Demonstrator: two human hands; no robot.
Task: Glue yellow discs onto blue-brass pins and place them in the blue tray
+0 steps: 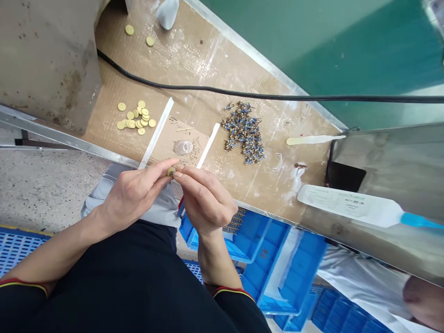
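Observation:
Thumb and fingers of my left hand (pixel 137 192) pinch a small yellow disc (pixel 170 171) at the near edge of the bench. My right hand (pixel 208 199) is closed too, its fingertips meeting the disc's right side. A tiny dark bit shows between the fingertips there; whether it is one of the blue-and-brass parts I cannot make out. Just beyond my hands sits a small clear dish (pixel 183 147) with a thin stick (pixel 185 129) behind it. Several yellow discs (pixel 138 115) lie to the left. A heap of small blue-and-brass parts (pixel 244 132) lies to the right.
A black cable (pixel 208 89) crosses the cardboard-covered bench (pixel 197 64). White tape strips (pixel 157 133) flank the dish. On the right are a white bottle with a blue cap (pixel 350 203) and a pale flat stick (pixel 315 139). Blue bins (pixel 274 268) stand below; another person's sleeve (pixel 367 282) shows lower right.

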